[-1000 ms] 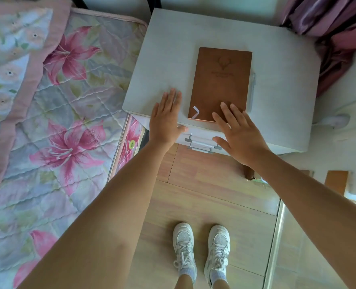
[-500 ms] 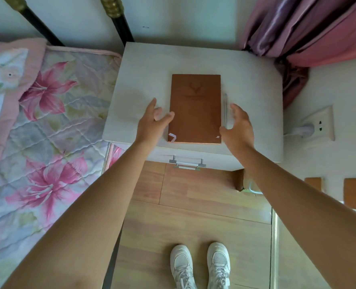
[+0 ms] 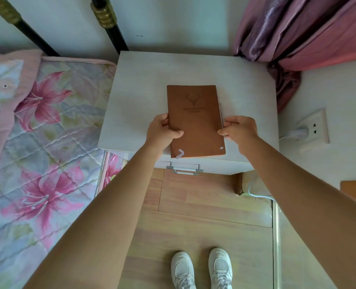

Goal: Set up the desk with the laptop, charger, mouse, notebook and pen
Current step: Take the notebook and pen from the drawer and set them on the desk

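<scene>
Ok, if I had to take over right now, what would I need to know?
Left hand: grips the notebook's left edge, thumb on the cover.
Right hand: pinches its right edge.
Notebook: brown, on the white bedside cabinet, near end at the front edge; whether it is lifted cannot be told.
Pen: thin, lies along the notebook's right side, just beyond the right hand.
Done: notebook grasped.
Left: take notebook and pen to the desk; laptop, charger and mouse are not in view.

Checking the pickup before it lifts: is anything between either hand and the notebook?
Nothing on the left: the left hand holds the notebook directly. The pen lies along its right edge, where the right hand pinches.
</scene>
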Motion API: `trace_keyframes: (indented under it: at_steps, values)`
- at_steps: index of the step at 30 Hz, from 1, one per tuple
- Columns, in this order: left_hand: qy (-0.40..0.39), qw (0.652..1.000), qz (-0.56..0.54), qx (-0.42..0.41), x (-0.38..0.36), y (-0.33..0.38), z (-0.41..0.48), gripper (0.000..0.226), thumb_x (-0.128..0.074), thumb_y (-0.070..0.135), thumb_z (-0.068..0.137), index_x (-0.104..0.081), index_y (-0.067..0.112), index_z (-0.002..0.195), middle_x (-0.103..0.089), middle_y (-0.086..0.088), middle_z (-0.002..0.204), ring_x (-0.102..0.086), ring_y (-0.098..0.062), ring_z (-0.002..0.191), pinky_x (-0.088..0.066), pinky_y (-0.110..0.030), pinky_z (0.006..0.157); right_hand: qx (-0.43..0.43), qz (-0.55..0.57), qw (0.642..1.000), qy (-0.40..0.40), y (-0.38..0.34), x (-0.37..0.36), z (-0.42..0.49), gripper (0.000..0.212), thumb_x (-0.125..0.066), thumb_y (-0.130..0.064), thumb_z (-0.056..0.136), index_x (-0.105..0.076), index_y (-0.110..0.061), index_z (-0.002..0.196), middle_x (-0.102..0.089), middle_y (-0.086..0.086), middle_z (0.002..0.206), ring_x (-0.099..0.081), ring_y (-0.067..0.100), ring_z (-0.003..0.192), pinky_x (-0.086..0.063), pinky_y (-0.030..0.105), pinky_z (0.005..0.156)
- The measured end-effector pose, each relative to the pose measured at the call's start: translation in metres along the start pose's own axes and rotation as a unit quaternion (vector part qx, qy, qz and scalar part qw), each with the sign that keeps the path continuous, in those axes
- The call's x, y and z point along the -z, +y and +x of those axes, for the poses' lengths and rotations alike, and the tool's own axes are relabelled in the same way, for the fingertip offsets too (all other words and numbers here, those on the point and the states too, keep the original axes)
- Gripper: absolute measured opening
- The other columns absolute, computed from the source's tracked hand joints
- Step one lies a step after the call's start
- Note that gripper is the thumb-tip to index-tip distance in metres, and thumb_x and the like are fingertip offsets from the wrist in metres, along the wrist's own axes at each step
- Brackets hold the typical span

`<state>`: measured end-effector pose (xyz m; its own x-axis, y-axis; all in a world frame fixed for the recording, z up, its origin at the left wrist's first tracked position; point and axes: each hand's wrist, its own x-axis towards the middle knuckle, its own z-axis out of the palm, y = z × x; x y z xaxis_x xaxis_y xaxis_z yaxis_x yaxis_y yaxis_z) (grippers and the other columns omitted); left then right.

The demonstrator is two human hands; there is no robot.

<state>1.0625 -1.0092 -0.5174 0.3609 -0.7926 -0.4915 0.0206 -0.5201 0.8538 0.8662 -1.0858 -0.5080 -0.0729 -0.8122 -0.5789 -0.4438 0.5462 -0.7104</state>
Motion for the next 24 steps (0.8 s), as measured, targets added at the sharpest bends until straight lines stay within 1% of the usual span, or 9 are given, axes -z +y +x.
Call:
trace_keyframes:
  at_steps: [2, 5, 7, 9, 13, 16, 19, 22, 24]
  values:
    - [-0.021, 1.0, -0.006, -0.01, 0.0, -0.001, -0.001, 0.054, -0.073, -0.012, 0.069, -0.06, 0.004, 0.118, -0.07, -0.01, 0.107, -0.069, -0.019, 0.095, -0.056, -0.033, 0.085, -0.011, 0.001, 1.0, -0.025, 0.0, 0.004, -0.001, 0.056, -0.077, 0.009, 0.067, -0.063, -0.007, 0.119, -0.067, 0.006, 0.106, -0.065, 0.022, 0.096, -0.054, 0.033, 0.088]
    - [-0.035, 0.998, -0.049, 0.022, -0.001, 0.002, -0.011, 0.065, -0.069, -0.013, 0.076, -0.041, 0.011, 0.129, -0.066, -0.014, 0.107, -0.067, -0.02, 0.093, -0.056, -0.034, 0.082, -0.02, 0.014, 0.998, -0.06, -0.002, 0.005, -0.006, 0.055, -0.075, 0.008, 0.071, -0.061, -0.007, 0.122, -0.063, 0.004, 0.109, -0.062, 0.022, 0.103, -0.051, 0.035, 0.094]
    - [-0.049, 0.995, -0.078, 0.038, -0.002, 0.002, -0.018, 0.068, -0.067, -0.012, 0.079, -0.036, 0.015, 0.132, -0.066, -0.016, 0.109, -0.066, -0.025, 0.096, -0.055, -0.041, 0.083, -0.011, 0.024, 0.998, -0.056, -0.001, 0.005, -0.01, 0.049, -0.074, 0.007, 0.073, -0.062, -0.008, 0.119, -0.064, 0.004, 0.106, -0.062, 0.022, 0.098, -0.053, 0.032, 0.086]
    - [-0.046, 0.993, -0.102, 0.047, -0.001, 0.0, -0.025, 0.068, -0.067, -0.011, 0.079, -0.037, 0.018, 0.133, -0.068, -0.016, 0.109, -0.067, -0.025, 0.096, -0.056, -0.043, 0.081, -0.004, 0.032, 0.999, -0.042, 0.002, 0.005, -0.014, 0.045, -0.074, 0.004, 0.075, -0.063, -0.01, 0.116, -0.065, 0.004, 0.103, -0.062, 0.02, 0.091, -0.053, 0.028, 0.073]
    - [-0.04, 0.986, -0.149, 0.056, 0.007, 0.002, -0.042, 0.071, -0.069, -0.01, 0.077, -0.041, 0.021, 0.134, -0.069, -0.018, 0.109, -0.067, -0.028, 0.098, -0.057, -0.03, 0.073, -0.019, 0.061, 0.997, -0.041, 0.007, 0.014, -0.026, 0.042, -0.075, 0.004, 0.074, -0.066, -0.014, 0.111, -0.067, 0.006, 0.107, -0.066, 0.022, 0.093, -0.056, 0.029, 0.07]
    - [-0.036, 0.985, -0.159, 0.052, 0.015, 0.013, -0.067, 0.071, -0.07, -0.009, 0.076, -0.044, 0.024, 0.133, -0.07, -0.017, 0.108, -0.068, -0.026, 0.099, -0.055, -0.031, 0.078, -0.013, 0.098, 0.993, -0.061, 0.0, 0.025, -0.047, 0.04, -0.071, 0.005, 0.077, -0.064, -0.014, 0.112, -0.071, 0.006, 0.101, -0.068, 0.018, 0.085, -0.053, 0.024, 0.063]
    - [-0.04, 0.984, -0.169, 0.038, 0.025, 0.036, -0.103, 0.071, -0.071, -0.007, 0.076, -0.044, 0.024, 0.134, -0.07, -0.015, 0.108, -0.068, -0.025, 0.1, -0.053, -0.035, 0.084, -0.001, 0.138, 0.988, -0.074, -0.016, 0.042, -0.08, 0.042, -0.069, 0.004, 0.079, -0.062, -0.015, 0.116, -0.072, 0.005, 0.1, -0.069, 0.019, 0.087, -0.053, 0.025, 0.065]
    - [-0.04, 0.984, -0.172, 0.017, 0.036, 0.072, -0.15, 0.071, -0.072, -0.006, 0.075, -0.045, 0.025, 0.134, -0.069, -0.016, 0.111, -0.067, -0.026, 0.102, -0.052, -0.033, 0.082, 0.021, 0.16, 0.982, -0.101, -0.044, 0.069, -0.124, 0.046, -0.069, 0.006, 0.079, -0.059, -0.016, 0.118, -0.071, 0.004, 0.098, -0.07, 0.018, 0.085, -0.056, 0.025, 0.063]
    - [-0.033, 0.984, -0.178, 0.002, 0.045, 0.098, -0.187, 0.074, -0.072, -0.008, 0.074, -0.046, 0.026, 0.135, -0.068, -0.017, 0.112, -0.067, -0.026, 0.103, -0.053, -0.034, 0.082, 0.045, 0.172, 0.976, -0.126, -0.064, 0.092, -0.157, 0.047, -0.068, 0.007, 0.079, -0.058, -0.015, 0.119, -0.071, 0.005, 0.099, -0.071, 0.019, 0.082, -0.059, 0.03, 0.068]
